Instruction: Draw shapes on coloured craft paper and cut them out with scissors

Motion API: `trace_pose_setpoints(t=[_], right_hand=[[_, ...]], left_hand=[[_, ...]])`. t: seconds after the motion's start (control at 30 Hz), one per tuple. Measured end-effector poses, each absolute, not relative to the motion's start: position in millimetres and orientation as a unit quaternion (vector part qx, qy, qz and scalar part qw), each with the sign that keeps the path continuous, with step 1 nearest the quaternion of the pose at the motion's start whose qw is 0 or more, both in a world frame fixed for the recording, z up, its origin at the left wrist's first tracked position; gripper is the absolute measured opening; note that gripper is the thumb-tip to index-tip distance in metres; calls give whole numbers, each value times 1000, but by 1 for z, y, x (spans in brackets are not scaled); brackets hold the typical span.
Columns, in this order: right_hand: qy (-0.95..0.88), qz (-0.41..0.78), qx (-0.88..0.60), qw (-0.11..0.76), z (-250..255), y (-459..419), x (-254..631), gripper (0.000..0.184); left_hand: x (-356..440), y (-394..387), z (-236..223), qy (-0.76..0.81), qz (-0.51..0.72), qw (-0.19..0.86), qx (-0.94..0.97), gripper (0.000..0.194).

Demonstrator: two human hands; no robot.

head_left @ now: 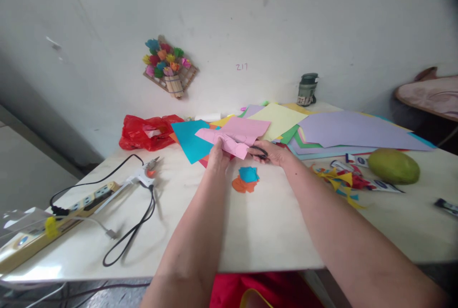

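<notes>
Pink paper [236, 148], likely floppy, wants edge-pinching: toward the back edge of the desk [257, 231], my left hand [218, 155] clamps it, right hand [274, 152] grips scissors [261, 151].

On the tabletop [257, 231], a power strip [77, 209] and glue gun [143, 174] lie left, a plastic bag [138, 134] behind them, cut pieces [246, 181] centrally before the held sheet [236, 146], and, right, scraps [338, 181] beside what looks like a mango [393, 167], with a paper stack [350, 129] behind.
</notes>
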State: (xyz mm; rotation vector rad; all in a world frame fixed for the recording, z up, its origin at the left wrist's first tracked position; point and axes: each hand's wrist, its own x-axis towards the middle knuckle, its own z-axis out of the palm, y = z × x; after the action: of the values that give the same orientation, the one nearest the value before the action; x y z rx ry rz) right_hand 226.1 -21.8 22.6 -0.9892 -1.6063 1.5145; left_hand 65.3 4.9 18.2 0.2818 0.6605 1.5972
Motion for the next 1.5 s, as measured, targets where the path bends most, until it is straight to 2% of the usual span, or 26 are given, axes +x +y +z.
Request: trace_pose_setpoints(t=[0.53,1.07,1.3,1.5], right_hand=[[-636,575,-365,363,23,-19,225,26],[-672,557,-374,314,21,-18,229,25],[-649,586,-375,309,15,-14,229,38],[-644,581,-378,325,15,-17,226,30]], left_hand=[[63,3,18,282,689,651,151,17],[59,5,14,281,701,638,148,22],[57,8,11,287,696,641,153,18],[57,10,10,307,676,652,153,16]])
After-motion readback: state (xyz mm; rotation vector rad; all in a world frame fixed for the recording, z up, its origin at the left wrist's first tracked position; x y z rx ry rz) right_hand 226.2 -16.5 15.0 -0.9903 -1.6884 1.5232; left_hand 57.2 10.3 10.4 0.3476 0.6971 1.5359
